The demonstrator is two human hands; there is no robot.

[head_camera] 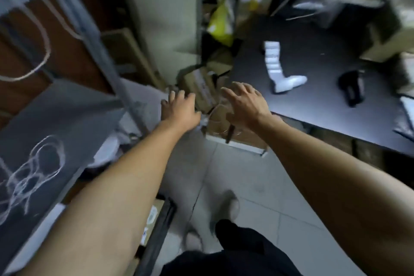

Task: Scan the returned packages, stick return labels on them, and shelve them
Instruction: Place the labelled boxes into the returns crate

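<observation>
Frame motion-blurred. Left hand (182, 108) and right hand (245, 105) both outstretched, fingers spread, holding nothing. Cardboard packages (202, 91) piled on floor just beyond fingertips, beside dark table (313, 107). Label strip (276, 67) and black scanner (354, 87) lie on table.

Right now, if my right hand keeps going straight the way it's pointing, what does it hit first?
Probably the cardboard boxes piled on the floor beside the black table; your right hand reaches open toward them, though blur makes depth uncertain.

Dim, cool indoor light. Motion blur smears everything, worst at nine to twelve o'clock. Wide-angle bending at the edges. Faint sheen on the table (318, 105).
</observation>
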